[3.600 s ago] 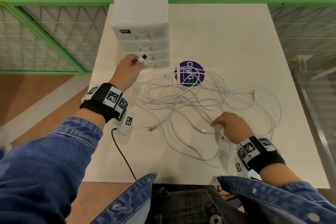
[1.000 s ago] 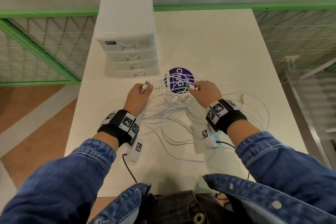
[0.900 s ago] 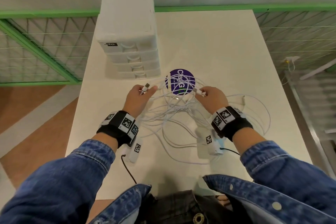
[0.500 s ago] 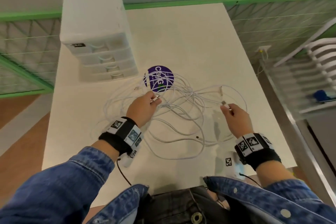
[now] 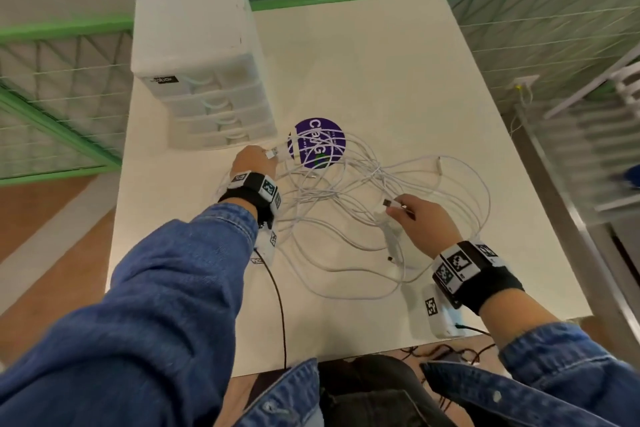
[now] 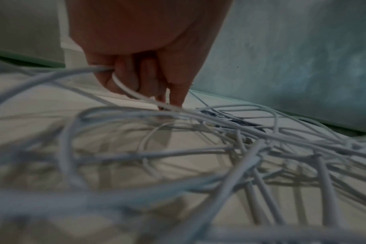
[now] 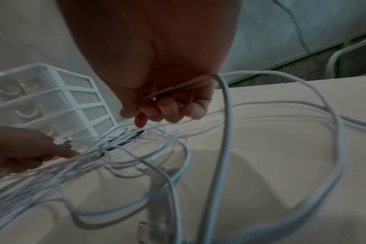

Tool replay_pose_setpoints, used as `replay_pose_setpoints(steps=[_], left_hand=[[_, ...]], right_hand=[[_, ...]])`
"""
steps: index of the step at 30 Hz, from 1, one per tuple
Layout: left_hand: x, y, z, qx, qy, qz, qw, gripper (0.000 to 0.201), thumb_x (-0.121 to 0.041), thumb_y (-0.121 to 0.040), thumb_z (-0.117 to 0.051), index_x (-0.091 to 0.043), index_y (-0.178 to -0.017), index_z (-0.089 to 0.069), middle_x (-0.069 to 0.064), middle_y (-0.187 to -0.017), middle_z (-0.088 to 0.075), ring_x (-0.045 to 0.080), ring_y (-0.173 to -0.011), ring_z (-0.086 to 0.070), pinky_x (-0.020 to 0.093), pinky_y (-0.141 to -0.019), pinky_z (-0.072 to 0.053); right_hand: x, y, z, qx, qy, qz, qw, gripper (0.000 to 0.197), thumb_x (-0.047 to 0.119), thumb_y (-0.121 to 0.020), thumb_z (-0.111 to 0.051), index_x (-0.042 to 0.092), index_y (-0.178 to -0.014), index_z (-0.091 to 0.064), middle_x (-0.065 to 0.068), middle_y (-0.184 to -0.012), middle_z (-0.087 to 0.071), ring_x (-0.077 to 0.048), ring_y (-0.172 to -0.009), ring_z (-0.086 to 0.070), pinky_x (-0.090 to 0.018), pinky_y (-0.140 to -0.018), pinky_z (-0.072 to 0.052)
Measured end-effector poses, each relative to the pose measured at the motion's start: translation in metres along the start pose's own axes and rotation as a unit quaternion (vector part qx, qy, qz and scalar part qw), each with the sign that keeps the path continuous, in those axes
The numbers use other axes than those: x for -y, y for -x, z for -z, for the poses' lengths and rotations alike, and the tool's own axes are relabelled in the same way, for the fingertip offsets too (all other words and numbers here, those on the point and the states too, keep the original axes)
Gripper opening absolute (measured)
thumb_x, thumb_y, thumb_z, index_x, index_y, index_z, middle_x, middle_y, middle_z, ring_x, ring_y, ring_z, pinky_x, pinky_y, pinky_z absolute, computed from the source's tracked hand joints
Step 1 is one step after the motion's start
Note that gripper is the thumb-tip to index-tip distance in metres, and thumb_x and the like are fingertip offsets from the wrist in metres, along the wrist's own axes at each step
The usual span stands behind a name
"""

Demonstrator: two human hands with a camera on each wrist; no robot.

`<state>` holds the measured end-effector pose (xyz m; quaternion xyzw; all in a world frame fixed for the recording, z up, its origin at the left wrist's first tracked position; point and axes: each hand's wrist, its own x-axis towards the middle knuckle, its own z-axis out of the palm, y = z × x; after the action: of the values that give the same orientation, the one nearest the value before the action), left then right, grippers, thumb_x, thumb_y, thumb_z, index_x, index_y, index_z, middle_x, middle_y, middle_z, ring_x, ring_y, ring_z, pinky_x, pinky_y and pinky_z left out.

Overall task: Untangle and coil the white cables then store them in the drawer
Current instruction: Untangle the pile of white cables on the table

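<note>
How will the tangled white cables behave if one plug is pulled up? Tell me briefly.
Probably floppy: the white cables lie in slack, drooping loops. Likely to drag neighbours along, since strands cross between the left hand and right hand. Seemingly light.

Head overhead; wrists close, sharing cables [image 5: 349, 184].

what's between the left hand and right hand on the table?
In the head view, the tangle of white cables fills the stretch between the left hand and right hand; each hand pinches a cable end.
</note>
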<state>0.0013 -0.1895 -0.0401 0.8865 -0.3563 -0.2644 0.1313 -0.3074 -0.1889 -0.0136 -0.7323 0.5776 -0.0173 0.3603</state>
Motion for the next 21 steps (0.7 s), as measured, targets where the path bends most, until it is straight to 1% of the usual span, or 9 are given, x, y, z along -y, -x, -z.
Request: replay_pose_setpoints(steps=[2,6,10,12,14,16,18,20,21], left_hand=[[0.0,-0.003,0.0,0.004,0.0,-0.012,1.0,0.028,-0.025,-0.088,-0.06,-0.008,-0.11,-0.066,0.015,-0.113,-0.066,0.035,-0.104,-0.06,0.038,-0.089,-0.048],[-0.006,0.005,0.0,-0.006,-0.039,-0.031,0.999,0.022,-0.022,-0.088,-0.058,-0.009,-0.104,-0.067,0.015,-0.108,-0.067,0.036,-0.099,-0.061,0.038,-0.083,-0.049],[-0.001,0.025,0.0,-0.064,0.085,-0.081,0.991,0.024,-0.019,-0.086,-0.062,-0.007,-0.106,-0.066,0.014,-0.104,-0.067,0.033,-0.096,-0.061,0.028,-0.074,-0.043],[0.002,0.038,0.008,-0.106,0.182,-0.133,0.969,0.022,-0.017,-0.084,-0.067,-0.005,-0.102,-0.067,0.014,-0.099,-0.066,0.029,-0.091,-0.061,0.023,-0.072,-0.041],[-0.004,0.051,0.023,-0.131,0.25,-0.179,0.943,0.016,-0.017,-0.083,-0.07,-0.005,-0.094,-0.066,0.013,-0.094,-0.063,0.023,-0.086,-0.058,0.024,-0.073,-0.044],[-0.016,0.063,0.043,-0.125,0.291,-0.209,0.925,0.011,-0.018,-0.084,-0.07,-0.012,-0.083,-0.061,0.009,-0.086,-0.059,0.017,-0.079,-0.053,0.022,-0.07,-0.042],[-0.031,0.074,0.064,-0.108,0.298,-0.233,0.919,0.017,-0.021,-0.087,-0.067,-0.016,-0.076,-0.056,0.003,-0.077,-0.058,0.008,-0.07,-0.051,0.018,-0.065,-0.04],[-0.044,0.084,0.084,-0.085,0.318,-0.258,0.908,0.016,-0.021,-0.089,-0.065,-0.012,-0.078,-0.057,-0.001,-0.073,-0.058,0.002,-0.064,-0.051,0.016,-0.063,-0.04],[-0.049,0.088,0.093,-0.078,0.335,-0.271,0.899,0.017,-0.021,-0.09,-0.064,-0.007,-0.082,-0.058,0.003,-0.075,-0.06,0.005,-0.066,-0.053,0.019,-0.066,-0.042]], right_hand=[[0.007,0.0,-0.001,-0.002,-0.002,0.008,1.0,0.028,0.037,-0.093,-0.051,0.018,-0.111,-0.06,-0.008,-0.095,-0.068,-0.028,-0.092,-0.061,-0.034,-0.075,-0.046],[0.019,0.003,-0.003,-0.006,-0.014,0.025,1.0,0.023,0.037,-0.093,-0.052,0.019,-0.104,-0.062,-0.001,-0.079,-0.062,-0.025,-0.082,-0.06,-0.03,-0.066,-0.041],[0.038,0.002,0.001,-0.046,-0.044,0.046,0.997,0.019,0.037,-0.09,-0.056,0.021,-0.099,-0.063,0.01,-0.065,-0.054,-0.015,-0.067,-0.052,-0.027,-0.057,-0.036],[0.051,-0.001,0.004,-0.077,-0.059,0.059,0.994,0.015,0.036,-0.086,-0.063,0.025,-0.095,-0.063,0.01,-0.067,-0.055,-0.01,-0.065,-0.051,-0.026,-0.06,-0.037],[0.068,-0.006,0.009,-0.105,-0.101,0.088,0.985,0.011,0.03,-0.082,-0.068,0.026,-0.092,-0.065,0.011,-0.066,-0.056,-0.007,-0.063,-0.053,-0.024,-0.063,-0.04],[0.09,-0.011,0.015,-0.135,-0.17,0.133,0.967,0.007,0.023,-0.082,-0.069,0.024,-0.089,-0.07,0.009,-0.069,-0.063,-0.007,-0.065,-0.057,-0.026,-0.065,-0.046],[0.115,-0.016,0.025,-0.176,-0.19,0.201,0.945,0.009,0.018,-0.082,-0.069,0.021,-0.09,-0.074,0.004,-0.078,-0.067,-0.006,-0.069,-0.058,-0.022,-0.066,-0.046],[0.139,-0.023,0.033,-0.191,-0.185,0.264,0.927,0.016,0.016,-0.081,-0.069,0.02,-0.095,-0.074,0.006,-0.086,-0.066,0.0,-0.075,-0.058,-0.012,-0.065,-0.041],[0.15,-0.027,0.037,-0.182,-0.192,0.29,0.92,0.02,0.013,-0.08,-0.069,0.021,-0.098,-0.074,0.008,-0.093,-0.067,0.002,-0.083,-0.059,-0.01,-0.068,-0.042]])
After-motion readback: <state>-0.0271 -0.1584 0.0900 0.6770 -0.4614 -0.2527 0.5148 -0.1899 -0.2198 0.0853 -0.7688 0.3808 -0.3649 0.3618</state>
